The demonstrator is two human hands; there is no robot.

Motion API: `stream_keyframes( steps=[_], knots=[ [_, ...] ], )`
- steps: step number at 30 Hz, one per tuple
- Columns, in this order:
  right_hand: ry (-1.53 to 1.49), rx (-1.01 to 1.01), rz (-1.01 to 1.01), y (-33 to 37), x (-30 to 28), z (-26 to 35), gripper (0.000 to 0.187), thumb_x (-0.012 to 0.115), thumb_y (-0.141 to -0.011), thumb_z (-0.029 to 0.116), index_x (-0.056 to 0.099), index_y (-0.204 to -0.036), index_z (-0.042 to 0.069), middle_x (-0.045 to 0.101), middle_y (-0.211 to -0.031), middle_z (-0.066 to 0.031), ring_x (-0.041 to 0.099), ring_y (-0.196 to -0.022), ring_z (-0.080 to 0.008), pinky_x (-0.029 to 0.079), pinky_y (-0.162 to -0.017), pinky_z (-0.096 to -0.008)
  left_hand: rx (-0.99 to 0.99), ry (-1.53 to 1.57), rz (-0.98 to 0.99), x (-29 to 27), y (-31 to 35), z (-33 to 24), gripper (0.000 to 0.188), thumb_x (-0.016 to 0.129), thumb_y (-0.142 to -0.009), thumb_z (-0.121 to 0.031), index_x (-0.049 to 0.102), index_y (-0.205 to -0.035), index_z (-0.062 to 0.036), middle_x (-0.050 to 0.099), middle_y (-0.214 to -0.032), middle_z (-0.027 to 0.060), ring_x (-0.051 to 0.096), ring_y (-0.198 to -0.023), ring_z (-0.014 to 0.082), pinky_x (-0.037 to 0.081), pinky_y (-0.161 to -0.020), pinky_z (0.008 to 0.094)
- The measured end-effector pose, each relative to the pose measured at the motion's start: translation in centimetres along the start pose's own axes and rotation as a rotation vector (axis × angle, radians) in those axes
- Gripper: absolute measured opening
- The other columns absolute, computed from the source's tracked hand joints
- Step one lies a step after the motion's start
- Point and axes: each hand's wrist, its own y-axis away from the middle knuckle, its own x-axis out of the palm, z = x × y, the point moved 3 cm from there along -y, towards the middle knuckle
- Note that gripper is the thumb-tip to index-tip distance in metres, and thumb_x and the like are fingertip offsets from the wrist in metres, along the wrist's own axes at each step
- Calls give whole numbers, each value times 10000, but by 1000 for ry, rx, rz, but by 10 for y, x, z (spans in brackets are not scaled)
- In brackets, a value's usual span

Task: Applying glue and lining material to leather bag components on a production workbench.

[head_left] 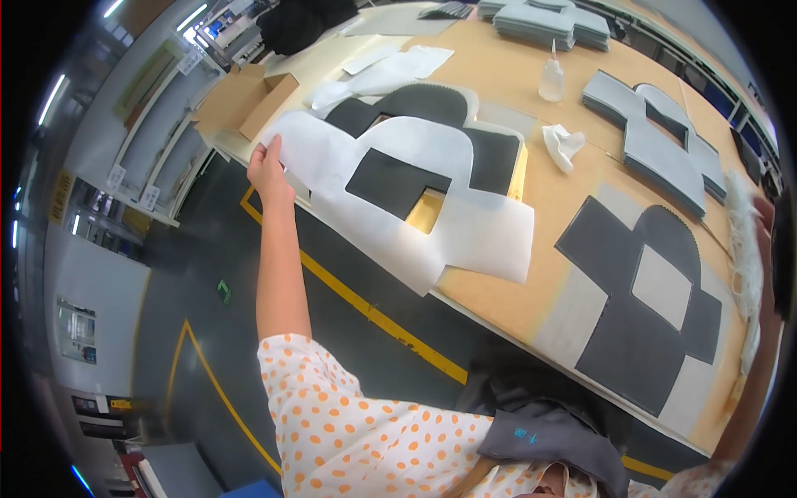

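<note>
Left of centre, the left hand (270,172) pinches a sheet (486,228), likely light, limp, best edge-held; right hand (762,217), grip unclear.

Blue characters (525,436) mark grey cloth (574,444) (white shelf labels (150,197) are unreadable).

On the table (510,75), a panel (639,340) lies right of the sheet (490,228).

Tan table (581,116) beneath stacked grey panels (660,166), a dark cut-out panel (631,336), squeeze bottle (551,83) and crumpled white tissue (563,148).
</note>
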Motion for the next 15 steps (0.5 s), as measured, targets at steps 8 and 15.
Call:
stream_keyframes(
  steps=[8,15],
  knots=[
    [-332,-373,597,-35,113,272,852,541,-812,759,667,-1117,-26,682,-1032,-149,666,-938,-223,569,-720,-319,331,-29,363,102,127,-167,215,719,-891,-102,666,-1077,-7,679,-1001,45,627,-891,100,491,-806,229],
    [-478,-358,614,-58,96,304,661,636,-869,566,646,-1040,-73,689,-869,-190,721,-772,-262,607,-766,-366,835,-362,786,163,238,-229,249,740,-876,-78,672,-1111,-30,691,-1012,42,640,-875,87,504,-788,213]
  ],
)
